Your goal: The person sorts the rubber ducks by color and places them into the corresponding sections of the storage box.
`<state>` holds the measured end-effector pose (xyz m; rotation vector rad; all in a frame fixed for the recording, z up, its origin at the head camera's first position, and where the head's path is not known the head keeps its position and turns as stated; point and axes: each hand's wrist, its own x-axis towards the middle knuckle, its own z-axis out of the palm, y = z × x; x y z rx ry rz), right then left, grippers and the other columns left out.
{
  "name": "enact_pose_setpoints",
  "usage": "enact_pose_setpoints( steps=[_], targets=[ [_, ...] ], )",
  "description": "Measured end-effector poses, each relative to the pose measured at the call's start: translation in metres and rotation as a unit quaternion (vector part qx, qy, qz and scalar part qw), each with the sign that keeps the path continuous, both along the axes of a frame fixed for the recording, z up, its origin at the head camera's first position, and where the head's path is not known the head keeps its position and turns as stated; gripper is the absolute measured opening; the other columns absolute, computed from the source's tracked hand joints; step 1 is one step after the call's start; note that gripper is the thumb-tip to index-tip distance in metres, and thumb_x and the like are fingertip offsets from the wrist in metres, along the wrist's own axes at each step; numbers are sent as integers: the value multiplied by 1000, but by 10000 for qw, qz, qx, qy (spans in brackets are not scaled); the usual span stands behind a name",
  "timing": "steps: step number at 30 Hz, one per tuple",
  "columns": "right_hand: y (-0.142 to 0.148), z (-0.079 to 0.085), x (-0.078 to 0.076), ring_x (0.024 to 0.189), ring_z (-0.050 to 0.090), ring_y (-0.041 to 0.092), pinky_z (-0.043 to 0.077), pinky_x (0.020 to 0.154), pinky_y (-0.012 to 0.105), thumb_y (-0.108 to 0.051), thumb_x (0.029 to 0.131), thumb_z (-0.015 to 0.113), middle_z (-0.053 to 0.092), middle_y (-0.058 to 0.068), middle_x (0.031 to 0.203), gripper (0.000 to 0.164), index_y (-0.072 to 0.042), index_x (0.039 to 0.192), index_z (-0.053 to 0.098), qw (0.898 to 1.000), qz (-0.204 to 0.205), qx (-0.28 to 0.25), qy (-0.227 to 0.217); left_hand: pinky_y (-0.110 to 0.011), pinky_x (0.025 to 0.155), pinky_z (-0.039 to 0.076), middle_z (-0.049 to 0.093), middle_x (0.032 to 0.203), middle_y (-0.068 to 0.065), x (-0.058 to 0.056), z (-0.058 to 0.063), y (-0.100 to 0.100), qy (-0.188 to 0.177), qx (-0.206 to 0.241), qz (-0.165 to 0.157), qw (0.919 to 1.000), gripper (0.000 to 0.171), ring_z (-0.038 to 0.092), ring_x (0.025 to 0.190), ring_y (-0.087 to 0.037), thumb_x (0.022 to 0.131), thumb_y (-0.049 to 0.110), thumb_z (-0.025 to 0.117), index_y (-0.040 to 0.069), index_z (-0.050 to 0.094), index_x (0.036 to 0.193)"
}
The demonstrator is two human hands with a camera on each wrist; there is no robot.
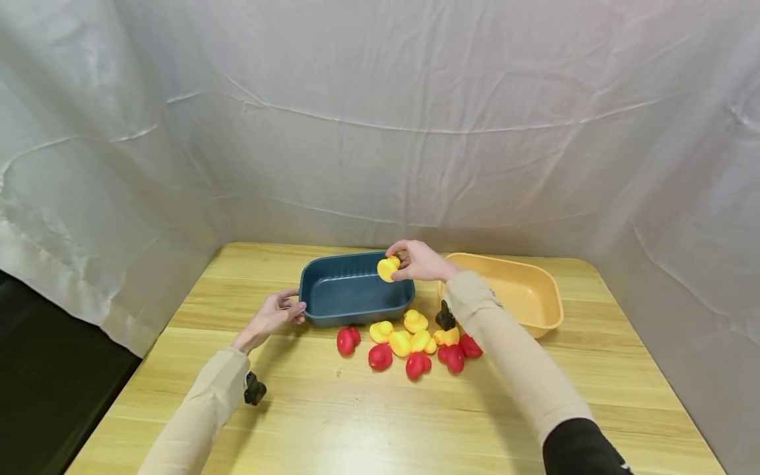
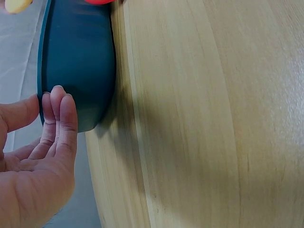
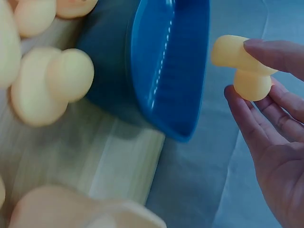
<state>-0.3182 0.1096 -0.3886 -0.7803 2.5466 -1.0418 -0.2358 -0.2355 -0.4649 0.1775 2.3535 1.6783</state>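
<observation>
A yellow rubber duck [image 1: 388, 269] is pinched between the thumb and fingers of my right hand [image 1: 420, 261], above the right end of the dark blue basin [image 1: 356, 315]. In the right wrist view the duck [image 3: 251, 85] shows beside the basin's rim. My left hand [image 1: 276, 313] grips the basin's left end; the left wrist view has its thumb at the rim and its fingers [image 2: 68, 114] against the wall. Inside the basin I see a bare floor. Several yellow ducks [image 1: 400, 344] and several red ducks [image 1: 380, 357] lie on the table in front of it.
A yellow-orange basin [image 1: 546, 300] stands to the right, partly hidden behind my right forearm. All of this sits on a wooden table [image 1: 332, 422]. A pale curtain [image 1: 380, 165] hangs behind the table and along its sides.
</observation>
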Motion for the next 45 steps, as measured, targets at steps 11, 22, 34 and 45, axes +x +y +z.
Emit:
enact_pose_setpoints(
  steps=[11, 22, 34, 45],
  targets=[
    [-40, -10, -3, 113, 68, 34, 59, 97, 37, -4, 87, 75, 60, 23, 131, 50, 4, 133, 56, 9997, -193, -115, -32, -35, 83, 62, 70, 97, -16, 1, 1, 0, 10, -20, 21, 10000, 57, 69, 78, -12, 102, 9, 56, -15, 33, 148],
    [-71, -27, 0, 110, 65, 30, 58, 97, 35, -4, 87, 75, 58, 19, 133, 50, 2, 133, 56, 9993, -342, -93, 67, -35, 82, 62, 70, 96, -15, 0, 1, 2, 2, 47, -3, 10000, 55, 68, 77, -10, 102, 6, 55, -17, 33, 147],
    [-93, -38, -1, 107, 62, 27, 56, 97, 33, -8, 86, 77, 61, 17, 130, 48, 0, 130, 60, 9983, -441, 31, 390, -38, 85, 62, 69, 104, -24, 0, 2, 4, -46, 9, -18, 10000, 60, 69, 81, -14, 102, 7, 56, -16, 28, 149],
    [-110, -38, 3, 114, 54, 28, 52, 103, 39, -14, 87, 76, 62, 15, 131, 49, -2, 132, 61, 9968, -513, 296, 540, -37, 85, 61, 70, 101, -21, -2, 3, 2, -34, -43, -21, 10000, 60, 69, 81, -14, 102, 9, 56, -16, 29, 149]
  ],
)
